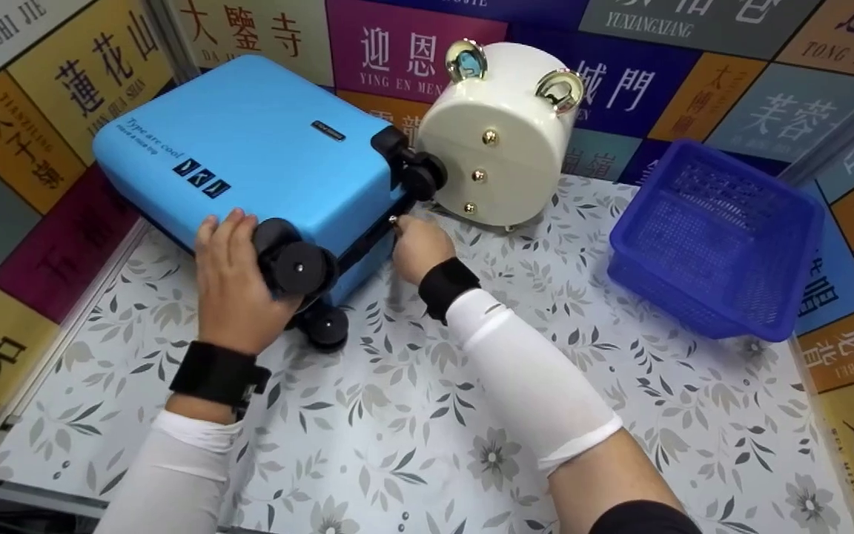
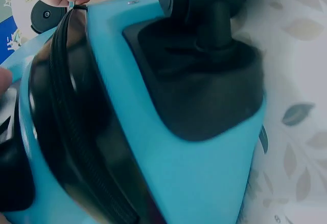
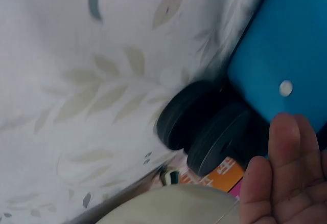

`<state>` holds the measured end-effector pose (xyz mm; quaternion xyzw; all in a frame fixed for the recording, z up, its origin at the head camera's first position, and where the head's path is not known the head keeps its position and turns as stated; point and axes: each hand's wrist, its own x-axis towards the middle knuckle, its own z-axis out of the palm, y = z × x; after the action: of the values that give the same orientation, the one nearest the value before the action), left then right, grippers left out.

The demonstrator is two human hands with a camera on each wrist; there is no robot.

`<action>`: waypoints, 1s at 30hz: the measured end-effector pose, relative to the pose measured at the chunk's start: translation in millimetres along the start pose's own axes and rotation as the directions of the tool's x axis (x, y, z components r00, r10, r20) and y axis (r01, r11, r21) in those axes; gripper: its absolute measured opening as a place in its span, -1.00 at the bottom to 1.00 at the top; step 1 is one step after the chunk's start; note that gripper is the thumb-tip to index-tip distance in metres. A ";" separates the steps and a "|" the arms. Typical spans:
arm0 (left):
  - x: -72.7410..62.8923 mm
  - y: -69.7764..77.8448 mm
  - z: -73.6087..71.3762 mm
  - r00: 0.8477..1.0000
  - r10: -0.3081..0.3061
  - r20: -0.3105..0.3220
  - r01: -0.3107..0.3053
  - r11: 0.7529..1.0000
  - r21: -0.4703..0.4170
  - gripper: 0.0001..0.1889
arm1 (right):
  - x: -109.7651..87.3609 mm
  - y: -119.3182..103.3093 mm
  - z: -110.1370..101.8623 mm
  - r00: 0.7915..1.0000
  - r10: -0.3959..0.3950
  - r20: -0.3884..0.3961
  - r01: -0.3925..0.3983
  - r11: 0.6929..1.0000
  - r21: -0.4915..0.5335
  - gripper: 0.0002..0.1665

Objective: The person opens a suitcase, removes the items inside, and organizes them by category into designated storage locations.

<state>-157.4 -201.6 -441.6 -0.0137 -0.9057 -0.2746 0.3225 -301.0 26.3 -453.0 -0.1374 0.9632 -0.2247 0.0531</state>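
A light blue suitcase (image 1: 264,141) lies flat, its black wheels (image 1: 301,268) facing the person. My left hand (image 1: 238,285) rests on its near corner beside a wheel, fingers stretched along the shell; the thumb is partly hidden behind the wheel. On the wheel end, my right hand (image 1: 423,248) pinches a small metal zipper pull (image 1: 394,220) between thumb and fingers. The left wrist view shows that pull at the top end of the black zipper (image 2: 76,116), which runs along the suitcase's seam. In the right wrist view the right fingers (image 3: 286,157) show beside the blue shell.
A cream round case (image 1: 497,141) with gold studs and two gold rings stands behind the right hand. A blue plastic basket (image 1: 701,304) sits at the right. Lettered panels (image 1: 427,52) surround the table, which has a leaf-patterned cover (image 1: 397,445).
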 end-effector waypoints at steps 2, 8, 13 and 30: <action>-0.3 0.4 1.2 1.000 -0.005 -0.025 0.005 1.000 0.001 0.02 | -6.6 -4.7 4.0 1.000 -0.025 0.019 0.025 0.999 0.028 -0.54; 0.6 4.2 1.5 0.999 -0.030 -0.034 0.031 0.999 0.024 0.01 | -18.3 -12.9 12.6 0.997 -0.080 0.013 0.079 0.995 0.059 -0.64; -0.5 7.8 5.3 0.998 -0.053 -0.033 0.054 0.998 0.041 0.03 | -13.9 -12.2 11.6 0.996 -0.091 0.017 0.090 0.995 0.034 -0.67; 24.5 -6.6 -45.4 0.906 0.036 0.423 -0.055 0.998 0.034 0.06 | -5.0 4.2 4.2 0.999 -0.043 0.013 0.042 0.998 0.048 -0.61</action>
<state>-152.0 -233.9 -401.2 -0.0866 -0.9595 -0.2370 0.1257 -296.6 29.6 -458.4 -0.1583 0.9540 -0.2479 0.0584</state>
